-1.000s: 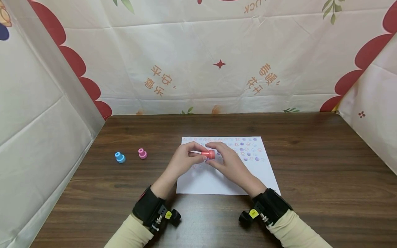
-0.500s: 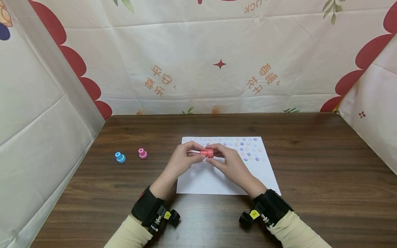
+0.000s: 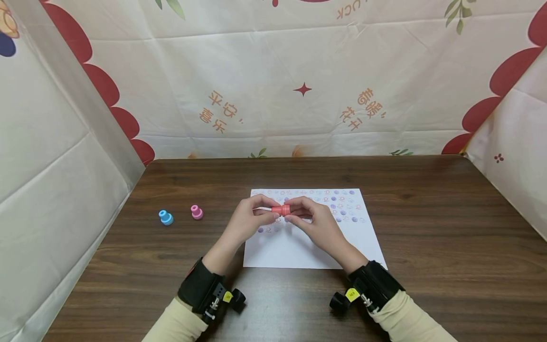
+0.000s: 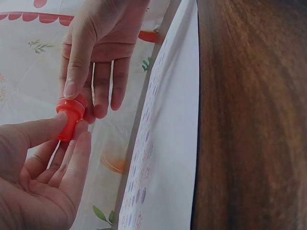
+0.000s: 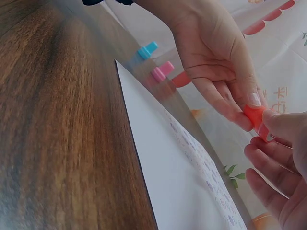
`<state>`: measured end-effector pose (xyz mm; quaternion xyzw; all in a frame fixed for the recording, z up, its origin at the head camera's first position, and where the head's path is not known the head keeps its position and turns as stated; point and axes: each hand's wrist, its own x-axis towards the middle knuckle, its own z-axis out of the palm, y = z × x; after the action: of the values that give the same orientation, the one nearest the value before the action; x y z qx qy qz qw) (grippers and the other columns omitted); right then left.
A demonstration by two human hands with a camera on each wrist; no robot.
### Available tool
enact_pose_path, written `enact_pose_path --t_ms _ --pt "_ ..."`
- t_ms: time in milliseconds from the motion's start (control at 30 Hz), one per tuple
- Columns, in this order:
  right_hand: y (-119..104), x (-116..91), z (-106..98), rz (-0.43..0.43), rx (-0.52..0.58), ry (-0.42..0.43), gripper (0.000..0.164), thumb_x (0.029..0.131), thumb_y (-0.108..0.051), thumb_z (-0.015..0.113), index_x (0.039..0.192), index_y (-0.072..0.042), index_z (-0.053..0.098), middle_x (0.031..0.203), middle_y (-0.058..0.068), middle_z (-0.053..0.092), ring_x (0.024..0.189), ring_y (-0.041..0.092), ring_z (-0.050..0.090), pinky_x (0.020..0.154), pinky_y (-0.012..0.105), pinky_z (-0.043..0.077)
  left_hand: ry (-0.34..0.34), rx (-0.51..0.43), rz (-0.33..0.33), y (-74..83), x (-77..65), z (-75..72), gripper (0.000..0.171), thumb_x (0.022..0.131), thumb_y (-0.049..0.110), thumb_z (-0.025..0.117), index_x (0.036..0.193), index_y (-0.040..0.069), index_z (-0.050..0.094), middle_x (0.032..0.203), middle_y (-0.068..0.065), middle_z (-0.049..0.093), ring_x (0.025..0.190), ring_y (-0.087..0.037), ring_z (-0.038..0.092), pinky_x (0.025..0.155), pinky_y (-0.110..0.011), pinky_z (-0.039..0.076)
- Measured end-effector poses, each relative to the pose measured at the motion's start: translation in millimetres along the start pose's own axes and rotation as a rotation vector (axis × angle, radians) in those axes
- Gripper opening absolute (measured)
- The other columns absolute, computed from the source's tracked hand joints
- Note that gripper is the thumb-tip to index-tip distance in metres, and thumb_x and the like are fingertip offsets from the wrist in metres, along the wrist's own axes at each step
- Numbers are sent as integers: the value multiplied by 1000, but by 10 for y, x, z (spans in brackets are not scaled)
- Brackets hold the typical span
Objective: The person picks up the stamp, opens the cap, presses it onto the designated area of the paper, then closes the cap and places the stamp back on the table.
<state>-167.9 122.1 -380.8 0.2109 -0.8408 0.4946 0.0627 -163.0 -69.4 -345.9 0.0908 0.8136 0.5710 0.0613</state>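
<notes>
left grip (image 3: 251,217) + right grip (image 3: 315,221): pinching | glossy stepped red cylinder (image 3: 280,210) | flat paper (image 3: 307,254)

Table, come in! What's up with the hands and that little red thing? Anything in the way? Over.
Left hand and right hand both pinching red piece. Held above white paper. Blue piece, pink piece off left, not blocking.

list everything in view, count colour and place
table: 1, brown, centre
paper: 1, white, on table
marks: many, purple and reddish, on paper
red stamp: 1, red, held above paper
blue stamp: 1, blue, left on table
pink stamp: 1, pink, right of blue stamp
printed cloth: count unclear, mostly white, behind and beside table
sleeves: 2, cream, bottom of view
camera wrist bands: 2, black, beyond sleeves
left hand: 1, bare, pinching red stamp
right hand: 1, bare, pinching it too
</notes>
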Motion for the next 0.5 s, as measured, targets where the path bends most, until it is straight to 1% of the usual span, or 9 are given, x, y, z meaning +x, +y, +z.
enact_pose_path --t_ms 133,333,500 --pt "-14 -4 -12 3 -6 5 29 84 -15 73 110 -8 65 97 6 73 86 11 67 80 39 60 -11 3 15 176 -95 -30 20 86 0 67 105 -5 67 110 -21 66 86 -27 68 80 -43 58" --pt "-32 -12 -33 -12 -3 17 27 84 -15 73 109 -7 66 97 8 74 86 13 68 78 41 60 -9 11 30 210 -110 -36 19 86 1 67 104 -5 68 109 -20 67 87 -27 69 79 -42 57" --pt "-31 -15 -47 4 1 11 26 83 -16 73 108 -8 67 100 7 74 87 12 68 78 39 60 -14 12 14 210 -100 -36 18 86 2 68 103 -4 68 110 -20 66 89 -27 69 80 -43 57"
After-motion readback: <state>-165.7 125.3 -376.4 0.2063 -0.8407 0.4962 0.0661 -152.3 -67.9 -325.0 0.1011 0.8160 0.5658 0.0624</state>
